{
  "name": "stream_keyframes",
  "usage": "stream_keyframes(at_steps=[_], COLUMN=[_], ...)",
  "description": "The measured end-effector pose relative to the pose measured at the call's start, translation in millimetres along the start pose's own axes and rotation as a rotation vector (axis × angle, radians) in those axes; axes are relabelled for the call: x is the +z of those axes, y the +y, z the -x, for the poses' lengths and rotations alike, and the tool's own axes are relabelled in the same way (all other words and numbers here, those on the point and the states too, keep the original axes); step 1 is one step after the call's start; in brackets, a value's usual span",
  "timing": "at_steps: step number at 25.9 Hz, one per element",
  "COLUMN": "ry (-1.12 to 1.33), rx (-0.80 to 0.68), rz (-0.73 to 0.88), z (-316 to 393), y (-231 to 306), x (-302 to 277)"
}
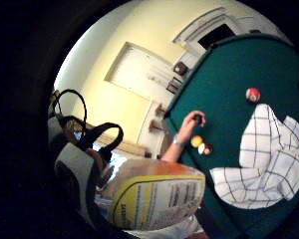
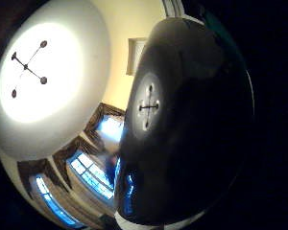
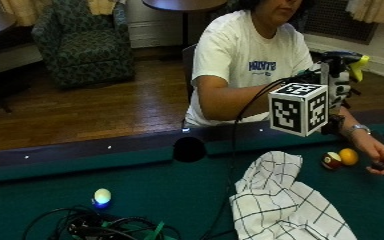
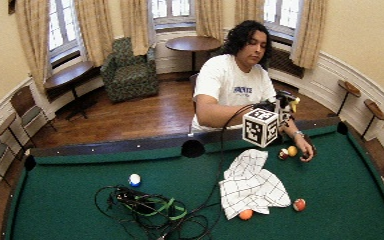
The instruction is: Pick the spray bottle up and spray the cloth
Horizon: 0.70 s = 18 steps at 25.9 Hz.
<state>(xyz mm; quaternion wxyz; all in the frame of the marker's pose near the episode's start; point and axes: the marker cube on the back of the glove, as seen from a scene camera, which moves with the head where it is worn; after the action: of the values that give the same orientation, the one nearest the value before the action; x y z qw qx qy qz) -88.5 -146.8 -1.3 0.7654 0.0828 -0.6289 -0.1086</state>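
the checked cloth (image 3: 282,202) lies low in the frame on the green worktop (image 3: 145,185). upper right, the gloved right hand (image 3: 335,82) grasps the spray bottle (image 1: 154,201), lifted above the cloth; spraying seems left.

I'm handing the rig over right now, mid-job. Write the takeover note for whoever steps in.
Right hand: grip round the spray bottle, held up off the table near the person's chest.
Left hand: bare, rests on the felt beside two balls.
Cloth: checked, crumpled on the felt in front of the person.
Done: bottle picked up.
Left: aim at the cloth and spray; no spray shows yet.
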Motion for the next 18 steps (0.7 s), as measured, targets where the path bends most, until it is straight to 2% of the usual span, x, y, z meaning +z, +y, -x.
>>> stream_keyframes(at_steps=[9, 18], ry=[0.085, 0.174], rx=[-0.083, 0.000], rz=[-0.034, -0.115], z=[-35, -130], y=[-21, -42], x=[33, 52])
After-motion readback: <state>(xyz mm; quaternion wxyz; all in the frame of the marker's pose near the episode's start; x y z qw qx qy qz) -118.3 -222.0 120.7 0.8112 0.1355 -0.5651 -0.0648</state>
